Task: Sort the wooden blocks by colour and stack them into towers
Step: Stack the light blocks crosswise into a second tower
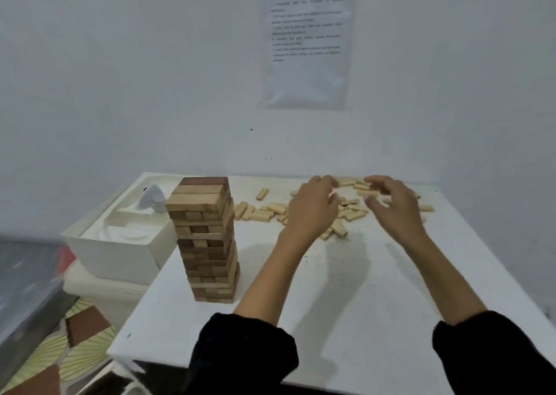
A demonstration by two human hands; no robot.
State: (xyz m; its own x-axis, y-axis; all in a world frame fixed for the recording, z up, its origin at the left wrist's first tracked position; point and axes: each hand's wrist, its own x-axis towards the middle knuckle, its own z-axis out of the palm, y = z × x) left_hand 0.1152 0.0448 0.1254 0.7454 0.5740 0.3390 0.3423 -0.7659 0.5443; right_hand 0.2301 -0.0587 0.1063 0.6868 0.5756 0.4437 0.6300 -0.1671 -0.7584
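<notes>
Reaching out side by side over the far part of the white table (346, 298), both hands hover above a loose scatter of pale wooden blocks (353, 214). The left hand (313, 206) shows its back to the camera with the fingers curled downward onto the heap; motion blur hides whether anything is caught under them. The right hand (395, 206) is arched, its fingers bent over and its thumb below. A pale block lies in the gap between them, but the blur makes it impossible to tell whether it is pinched or merely lying behind. The scatter spreads under and between the two hands and runs on toward nine o'clock from the left hand. A single block (262, 193) lies apart at about ten o'clock. More pale pieces trail off at three o'clock from the right hand. At eight o'clock from the left hand, well apart from it, stands a tall tower (206, 244) of mixed brown and tan blocks, upright though slightly uneven, capped by a dark reddish-brown layer (204, 181). Dark sleeves (240, 355) cover both forearms near the bottom edge. Beyond the tower, at nine o'clock, an open white box (120, 253) sits just beside the table's left edge. On the wall at twelve o'clock hangs a printed sheet (307, 48), its text too blurred to read.
</notes>
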